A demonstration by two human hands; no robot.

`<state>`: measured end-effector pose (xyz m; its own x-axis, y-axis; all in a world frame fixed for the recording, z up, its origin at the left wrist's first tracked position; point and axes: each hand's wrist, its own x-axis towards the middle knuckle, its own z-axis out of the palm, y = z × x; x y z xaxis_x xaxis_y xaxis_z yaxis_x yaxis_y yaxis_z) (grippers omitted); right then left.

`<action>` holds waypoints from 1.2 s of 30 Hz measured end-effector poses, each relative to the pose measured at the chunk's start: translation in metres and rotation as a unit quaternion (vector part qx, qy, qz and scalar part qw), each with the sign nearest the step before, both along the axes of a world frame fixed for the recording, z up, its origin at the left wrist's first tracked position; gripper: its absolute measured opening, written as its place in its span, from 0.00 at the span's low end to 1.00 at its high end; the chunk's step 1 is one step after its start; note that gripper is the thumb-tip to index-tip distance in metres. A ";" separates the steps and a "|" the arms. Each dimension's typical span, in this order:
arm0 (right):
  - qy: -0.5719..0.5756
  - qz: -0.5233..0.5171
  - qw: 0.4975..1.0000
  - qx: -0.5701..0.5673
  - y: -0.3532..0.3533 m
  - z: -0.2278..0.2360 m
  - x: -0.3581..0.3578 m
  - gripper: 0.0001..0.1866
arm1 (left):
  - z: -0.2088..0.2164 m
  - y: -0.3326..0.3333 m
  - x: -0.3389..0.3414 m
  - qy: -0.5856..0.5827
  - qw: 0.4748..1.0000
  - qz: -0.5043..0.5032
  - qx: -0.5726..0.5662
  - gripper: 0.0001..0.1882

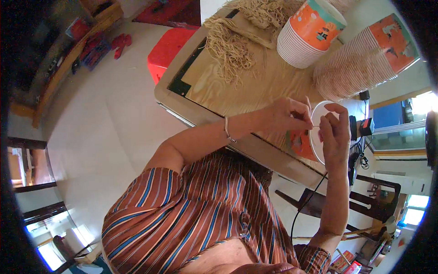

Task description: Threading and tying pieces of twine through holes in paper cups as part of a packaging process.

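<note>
The left hand [285, 116] pinches a thin pale string [315, 125] between thumb and fingertips, its grip narrow and closed on the strand; the right hand [335, 137] meets it from the right, fingers curled and closed on the same string at the rim of a paper cup [315, 144], white inside and orange outside, which is tipped on its side between the hands at the near edge of the wooden surface [255, 86]; whether the right hand also steadies the cup cannot be told. Two nested stacks of matching cups [310, 34] lie tilted at the far right; bundles of pale cut string [232, 45] lie at the far left of the board; a red stool [166, 52] stands beyond on the floor. Judging from the pose, the work goes best with the strand kept taut and short between both pinches, the cup rim held still, and the hands close together so the fine end does not slip.
</note>
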<state>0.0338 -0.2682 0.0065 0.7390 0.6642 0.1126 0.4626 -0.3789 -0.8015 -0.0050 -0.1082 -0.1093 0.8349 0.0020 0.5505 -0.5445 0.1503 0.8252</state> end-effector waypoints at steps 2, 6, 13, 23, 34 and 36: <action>-0.004 -0.004 1.000 0.022 -0.001 -0.005 -0.001 0.11 | 0.006 0.005 0.002 -0.048 0.999 -0.011 0.021 0.04; 0.028 -0.049 0.990 0.128 0.002 0.008 -0.015 0.12 | 0.005 0.011 0.008 -0.095 0.994 -0.028 0.035 0.05; -0.015 -0.057 0.993 0.103 -0.009 0.015 -0.010 0.10 | 0.028 0.015 0.009 -0.297 0.916 0.143 0.228 0.05; 0.043 -0.147 0.979 0.133 -0.005 0.032 -0.006 0.05 | 0.014 0.003 -0.001 -0.385 0.805 0.257 0.370 0.07; 0.175 -0.144 0.953 0.199 -0.016 0.026 0.028 0.03 | 0.008 0.000 0.007 -0.380 0.784 0.251 0.421 0.06; 0.179 -0.172 0.949 0.194 -0.012 0.029 0.026 0.03 | 0.008 0.002 0.006 -0.353 0.773 0.294 0.437 0.10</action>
<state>0.0601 -0.2802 0.0350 0.9418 0.3363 -0.0002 0.0361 -0.1016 -0.9942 0.0005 -0.1060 -0.1009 0.3214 -0.3631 0.8746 -0.6677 -0.7418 -0.0626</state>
